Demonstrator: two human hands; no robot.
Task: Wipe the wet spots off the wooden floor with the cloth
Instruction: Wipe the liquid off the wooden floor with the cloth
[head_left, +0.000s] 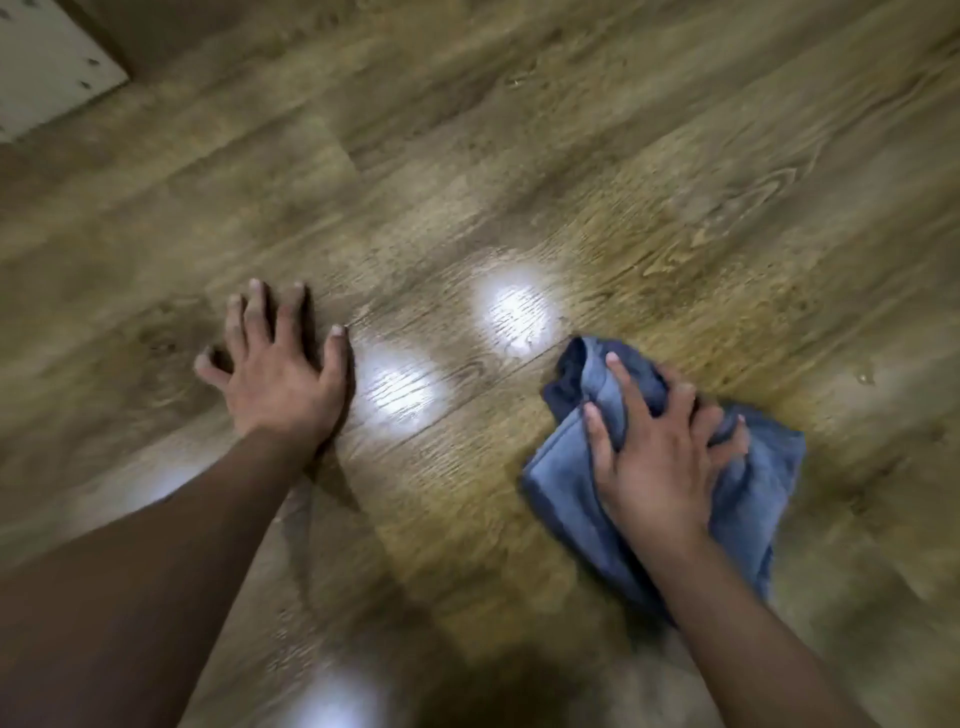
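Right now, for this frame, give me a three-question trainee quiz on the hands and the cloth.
1. True or false: the left hand holds the cloth.
2. Which colour is the cloth? A) red B) blue C) white
3. Fill in: the left hand lies flat on the bare ____.

Key: 1. False, the right hand presses it on the wooden floor. 2. B. 3. floor. A small droplet glints to the cloth's right.

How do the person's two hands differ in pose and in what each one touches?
The left hand lies flat, fingers spread, on the bare wooden floor; the right hand curls over the blue cloth. The left holds nothing; the right presses the cloth down. Both reach forward, palms down.
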